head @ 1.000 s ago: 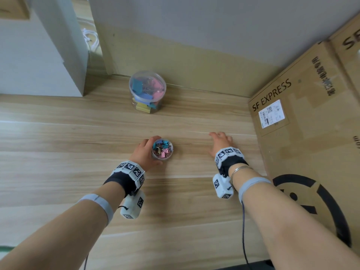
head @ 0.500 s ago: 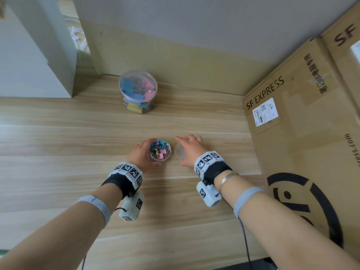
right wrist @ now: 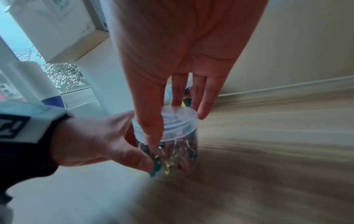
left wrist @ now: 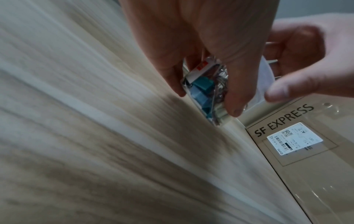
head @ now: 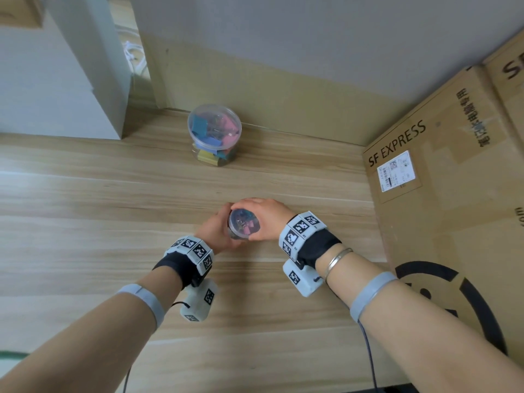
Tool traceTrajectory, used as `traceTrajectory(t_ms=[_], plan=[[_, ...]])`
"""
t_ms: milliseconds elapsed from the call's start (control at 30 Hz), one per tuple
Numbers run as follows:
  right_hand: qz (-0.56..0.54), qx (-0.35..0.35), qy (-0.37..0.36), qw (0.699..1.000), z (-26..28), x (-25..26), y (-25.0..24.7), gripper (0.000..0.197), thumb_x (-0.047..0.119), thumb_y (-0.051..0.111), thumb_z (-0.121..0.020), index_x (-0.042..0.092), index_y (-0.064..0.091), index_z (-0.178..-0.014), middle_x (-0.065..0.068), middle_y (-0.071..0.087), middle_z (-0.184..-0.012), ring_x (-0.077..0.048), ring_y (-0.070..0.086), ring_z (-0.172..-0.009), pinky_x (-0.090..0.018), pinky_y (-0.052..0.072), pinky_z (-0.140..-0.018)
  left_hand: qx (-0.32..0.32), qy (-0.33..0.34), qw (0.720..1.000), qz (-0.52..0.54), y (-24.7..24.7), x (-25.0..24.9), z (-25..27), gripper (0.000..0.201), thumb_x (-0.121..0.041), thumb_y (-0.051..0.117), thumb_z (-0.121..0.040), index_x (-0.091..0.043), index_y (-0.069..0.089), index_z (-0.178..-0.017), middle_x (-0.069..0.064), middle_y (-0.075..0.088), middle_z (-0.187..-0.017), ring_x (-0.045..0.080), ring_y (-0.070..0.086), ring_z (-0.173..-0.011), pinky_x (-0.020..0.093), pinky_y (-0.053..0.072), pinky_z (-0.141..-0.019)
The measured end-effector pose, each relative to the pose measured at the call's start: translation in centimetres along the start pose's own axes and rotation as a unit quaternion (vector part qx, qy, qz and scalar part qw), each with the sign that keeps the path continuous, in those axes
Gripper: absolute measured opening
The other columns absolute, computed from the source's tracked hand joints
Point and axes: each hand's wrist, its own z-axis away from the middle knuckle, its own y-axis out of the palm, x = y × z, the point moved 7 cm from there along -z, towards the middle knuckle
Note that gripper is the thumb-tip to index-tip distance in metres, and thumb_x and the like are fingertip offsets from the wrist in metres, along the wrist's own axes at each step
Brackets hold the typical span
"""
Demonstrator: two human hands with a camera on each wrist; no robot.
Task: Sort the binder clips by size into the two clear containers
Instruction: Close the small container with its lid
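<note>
Both hands close on the small clear container (head: 243, 226) at the middle of the wooden table (head: 85, 211): the left hand (head: 217, 232) wraps its body, fingers curled round the wall, and the right hand (head: 266, 219) pinches the translucent lid (right wrist: 165, 122) on its mouth. Half a second ago the right hand was just beside the open container with the lid under it; a second ago it lay flat, well to the right. Only the right wrist view shows the lid sitting on the rim, thumb at its near edge, fingers behind. Only the left wrist view shows blue and teal small binder clips (left wrist: 201, 91) through the wall. Far off, near the wall, stands the large clear container (head: 214, 134) of big clips, lidded. A cardboard box (head: 442, 194) stands at the right.
</note>
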Motion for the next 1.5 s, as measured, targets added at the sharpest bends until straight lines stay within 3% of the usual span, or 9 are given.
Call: traceTrajectory(t_ms=[100, 233, 400, 533, 667, 833, 1033, 1233, 1500], plan=[[0.008, 0.019, -0.017, 1.000, 0.1, 0.2, -0.2, 0.067, 0.023, 0.075, -0.072, 0.024, 0.046, -0.132, 0.002, 0.054, -0.133, -0.019, 0.054, -0.116, -0.034, 0.046, -0.097, 0.006, 0.003, 1.000, 0.003, -0.1, -0.6, 0.1, 0.072, -0.018, 0.080, -0.067, -0.005, 0.040, -0.126, 0.013, 0.066, -0.109, 0.030, 0.064, -0.098, 0.024, 0.042, -0.076], [0.031, -0.044, 0.062, 0.997, 0.5, -0.8, -1.6, 0.069, 0.051, 0.071, -0.070, 0.023, 0.048, -0.128, -0.002, 0.060, -0.121, -0.022, 0.057, -0.109, -0.031, 0.047, -0.089, -0.013, 0.002, 1.000, 0.018, -0.5, -1.0, 0.0, 0.072, -0.020, 0.080, -0.066, -0.008, 0.040, -0.124, 0.010, 0.067, -0.102, 0.025, 0.064, -0.087, 0.026, 0.043, -0.072], [0.039, -0.088, 0.125, 0.988, 0.6, -1.3, -2.0, 0.074, 0.061, 0.070, -0.063, 0.014, 0.052, -0.118, -0.006, 0.060, -0.113, -0.024, 0.059, -0.100, -0.033, 0.050, -0.083, -0.032, -0.002, 0.999, 0.000, -0.9, -1.8, -0.4, 0.072, -0.018, 0.080, -0.063, -0.010, 0.042, -0.124, 0.010, 0.068, -0.104, 0.028, 0.064, -0.092, 0.024, 0.041, -0.074], [-0.009, -0.137, 0.151, 0.979, 0.9, -2.5, -2.6, 0.071, 0.055, 0.072, -0.065, 0.018, 0.051, -0.122, -0.005, 0.059, -0.118, -0.023, 0.058, -0.104, -0.032, 0.049, -0.086, -0.048, 0.015, 0.998, -0.028, -1.5, -3.0, -1.6, 0.073, -0.018, 0.080, -0.064, -0.009, 0.043, -0.126, 0.013, 0.066, -0.111, 0.029, 0.063, -0.099, 0.026, 0.044, -0.080], [-0.110, -0.150, 0.167, 0.968, 0.7, -4.3, -3.7, 0.080, 0.044, 0.072, -0.072, 0.023, 0.035, -0.140, -0.005, 0.043, -0.134, -0.023, 0.050, -0.119, -0.032, 0.042, -0.098, -0.062, 0.032, 0.998, -0.008, -2.0, -4.9, -4.1, 0.077, -0.015, 0.080, -0.065, -0.007, 0.041, -0.131, 0.015, 0.059, -0.122, 0.030, 0.058, -0.108, 0.031, 0.044, -0.089], [-0.073, -0.189, 0.181, 0.962, -1.5, -6.3, -7.5, 0.084, 0.039, 0.071, -0.073, 0.026, 0.027, -0.144, -0.010, 0.046, -0.134, -0.027, 0.053, -0.116, -0.033, 0.046, -0.093, -0.082, 0.017, 0.996, 0.021, -2.6, -7.0, -8.3, 0.086, -0.011, 0.078, -0.069, -0.004, 0.031, -0.140, 0.016, 0.047, -0.139, 0.029, 0.044, -0.129, 0.032, 0.034, -0.106], [-0.028, -0.185, 0.174, 0.967, -5.6, -8.5, -9.7, 0.049, 0.033, 0.070, -0.073, 0.017, 0.045, -0.113, -0.011, 0.053, -0.114, -0.027, 0.055, -0.087, -0.028, 0.038, -0.068, -0.069, -0.022, 0.997, -0.019, -3.5, -7.6, -11.8, 0.056, -0.011, 0.061, -0.084, -0.009, 0.039, -0.136, 0.015, 0.058, -0.130, 0.031, 0.056, -0.118, 0.036, 0.044, -0.101], [-0.021, -0.199, 0.165, 0.966, -8.9, -10.2, -10.1, 0.043, 0.030, 0.068, -0.077, 0.014, 0.048, -0.112, -0.011, 0.054, -0.119, -0.031, 0.058, -0.100, -0.029, 0.040, -0.072, -0.100, -0.079, 0.991, -0.036, -3.8, -6.5, -14.4, 0.048, -0.005, 0.050, -0.089, -0.012, 0.041, -0.135, 0.014, 0.058, -0.129, 0.030, 0.055, -0.117, 0.037, 0.043, -0.099], [-0.043, -0.189, 0.144, 0.970, -9.7, -11.1, -8.5, 0.048, 0.034, 0.067, -0.082, 0.012, 0.048, -0.120, -0.012, 0.051, -0.126, -0.030, 0.056, -0.105, -0.031, 0.043, -0.078, -0.051, -0.120, 0.989, -0.065, -2.7, -5.3, -15.0, 0.048, -0.006, 0.042, -0.093, -0.013, 0.034, -0.140, 0.017, 0.055, -0.131, 0.033, 0.054, -0.119, 0.038, 0.041, -0.102]])
